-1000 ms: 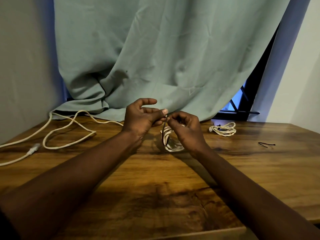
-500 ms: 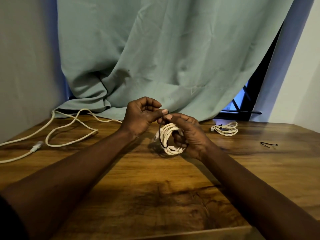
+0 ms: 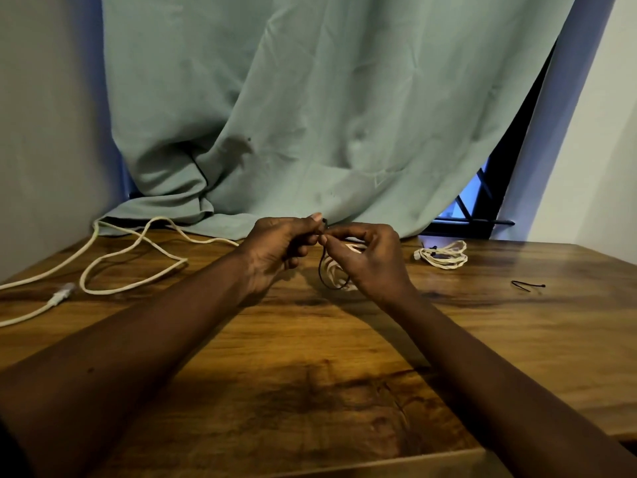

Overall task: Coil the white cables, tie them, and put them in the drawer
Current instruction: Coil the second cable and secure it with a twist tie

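A coiled white cable [image 3: 339,276] hangs between my hands just above the wooden table [image 3: 310,357], with a thin black tie [image 3: 322,270] looped around it. My left hand [image 3: 281,246] pinches one end of the tie at the top. My right hand [image 3: 368,257] pinches the other end and covers most of the coil. A second white coil [image 3: 443,255], bound with a dark tie, lies at the back right. A long loose white cable [image 3: 134,257] sprawls over the table's left side, its plug [image 3: 62,294] near the left edge. No drawer is in view.
A spare black tie [image 3: 527,285] lies on the table at the right. A green curtain [image 3: 310,115] hangs behind and drapes onto the table's back edge. A dark window opening [image 3: 482,201] shows at the back right, with walls on both sides.
My hands have drawn together at the top of the coil, fingertips meeting on the tie ends. The coil has turned so my right hand covers more of it.
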